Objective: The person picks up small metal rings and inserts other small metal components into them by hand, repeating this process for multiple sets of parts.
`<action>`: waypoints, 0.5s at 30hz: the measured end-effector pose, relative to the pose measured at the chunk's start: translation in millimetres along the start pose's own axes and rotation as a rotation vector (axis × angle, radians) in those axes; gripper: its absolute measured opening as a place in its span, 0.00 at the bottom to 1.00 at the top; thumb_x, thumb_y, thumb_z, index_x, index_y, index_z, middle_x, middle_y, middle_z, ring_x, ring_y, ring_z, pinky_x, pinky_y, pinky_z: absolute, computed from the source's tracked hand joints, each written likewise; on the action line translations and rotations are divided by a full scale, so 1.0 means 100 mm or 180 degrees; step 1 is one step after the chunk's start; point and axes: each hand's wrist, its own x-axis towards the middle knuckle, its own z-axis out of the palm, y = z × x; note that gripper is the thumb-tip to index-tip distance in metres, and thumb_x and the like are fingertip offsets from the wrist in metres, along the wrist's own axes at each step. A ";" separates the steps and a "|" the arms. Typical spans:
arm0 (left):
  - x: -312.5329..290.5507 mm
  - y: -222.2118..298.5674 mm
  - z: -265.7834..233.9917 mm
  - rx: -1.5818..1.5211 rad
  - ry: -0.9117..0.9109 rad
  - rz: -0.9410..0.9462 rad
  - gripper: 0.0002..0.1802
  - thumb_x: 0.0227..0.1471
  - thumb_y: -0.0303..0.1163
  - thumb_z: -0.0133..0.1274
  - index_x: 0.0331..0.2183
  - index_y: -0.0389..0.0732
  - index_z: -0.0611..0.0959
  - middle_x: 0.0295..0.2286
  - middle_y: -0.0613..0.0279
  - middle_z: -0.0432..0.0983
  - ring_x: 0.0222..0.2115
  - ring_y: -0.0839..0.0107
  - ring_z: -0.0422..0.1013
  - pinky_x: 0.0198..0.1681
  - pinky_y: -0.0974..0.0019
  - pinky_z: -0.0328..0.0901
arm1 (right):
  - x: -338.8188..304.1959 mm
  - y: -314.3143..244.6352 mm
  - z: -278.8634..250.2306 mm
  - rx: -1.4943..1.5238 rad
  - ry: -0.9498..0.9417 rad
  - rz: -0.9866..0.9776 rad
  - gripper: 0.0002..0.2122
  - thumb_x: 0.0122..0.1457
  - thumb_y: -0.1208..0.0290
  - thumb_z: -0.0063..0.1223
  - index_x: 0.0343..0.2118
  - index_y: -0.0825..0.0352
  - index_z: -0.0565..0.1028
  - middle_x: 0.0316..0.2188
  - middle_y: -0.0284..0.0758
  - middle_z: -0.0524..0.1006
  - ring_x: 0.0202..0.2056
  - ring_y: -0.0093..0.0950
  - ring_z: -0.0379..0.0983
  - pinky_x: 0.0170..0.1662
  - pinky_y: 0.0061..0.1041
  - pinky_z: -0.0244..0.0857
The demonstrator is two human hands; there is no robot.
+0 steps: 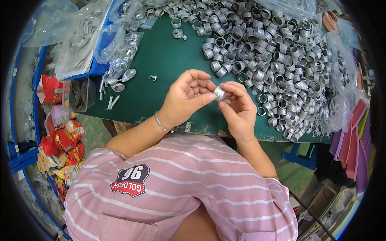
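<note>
Near the front edge of the green table, a silver metal ring with a textured band is held up between my two hands. My left hand, with a bangle at its wrist, has thumb and fingertips closed on the ring's left side. The thumb and fingers of my right hand pinch it from the right. A large heap of similar silver rings spreads behind and to the right of my hands. Off to the left lies a small curled silver piece.
At the left stand a blue tray with papers and plastic bags, and a clear plastic box. Loose silver tubes and a bag of metal parts lie beside them. A blue stool is under the table's right side.
</note>
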 end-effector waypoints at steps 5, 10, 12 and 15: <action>-0.01 -0.04 0.00 0.0307 -0.0123 0.0504 0.27 0.41 0.17 0.57 0.44 0.36 0.65 0.36 0.57 0.69 0.39 0.70 0.69 0.41 0.70 0.66 | 0.01 -0.09 0.02 0.0993 0.0485 0.0949 0.12 0.56 0.80 0.44 0.44 0.72 0.67 0.42 0.38 0.68 0.39 0.23 0.68 0.36 0.22 0.69; -0.02 -0.07 0.05 0.1120 -0.0152 0.1339 0.25 0.42 0.13 0.51 0.44 0.36 0.65 0.39 0.55 0.66 0.41 0.67 0.68 0.42 0.69 0.65 | -0.05 -0.01 -0.06 0.1661 0.0051 0.1246 0.13 0.58 0.72 0.47 0.44 0.70 0.67 0.43 0.40 0.70 0.40 0.25 0.70 0.35 0.24 0.69; 0.02 -0.06 0.04 0.1159 -0.0076 0.1499 0.23 0.43 0.12 0.48 0.43 0.35 0.65 0.40 0.54 0.65 0.41 0.67 0.68 0.43 0.68 0.65 | -0.06 0.03 -0.09 0.2197 0.0104 0.1158 0.12 0.57 0.74 0.47 0.44 0.68 0.68 0.43 0.41 0.70 0.41 0.25 0.69 0.35 0.24 0.68; 0.26 -0.03 -0.13 0.1951 0.0343 0.1559 0.18 0.43 0.13 0.48 0.39 0.35 0.71 0.40 0.57 0.66 0.37 0.70 0.69 0.40 0.69 0.64 | -0.08 -0.02 -0.10 0.3065 0.0117 0.1216 0.11 0.56 0.75 0.46 0.42 0.67 0.70 0.41 0.41 0.70 0.38 0.28 0.68 0.32 0.23 0.66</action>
